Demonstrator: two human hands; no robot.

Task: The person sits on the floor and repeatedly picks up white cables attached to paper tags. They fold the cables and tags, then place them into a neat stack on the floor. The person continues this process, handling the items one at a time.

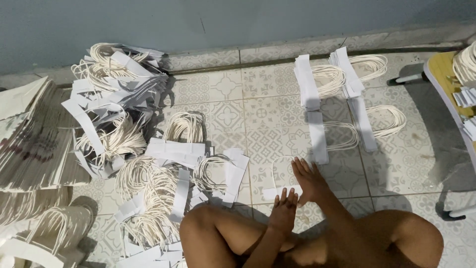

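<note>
A single white paper strip with a looped cord handle (275, 173) lies flat on the patterned floor tile in front of me. My right hand (308, 178) rests open and flat on the strip's right end. Beside it, my left hand (284, 209) presses its spread fingertips on the strip near its middle. Both hands hold nothing. My bare knees (208, 233) fill the bottom of the view.
Neat rows of stacked handle strips (312, 99) lie ahead at right. A loose heap of handle strips (124, 109) spreads at left, with stacked paper bags (29, 139) at the far left. A small yellow-topped table (448, 82) stands at the right edge. A wall runs along the back.
</note>
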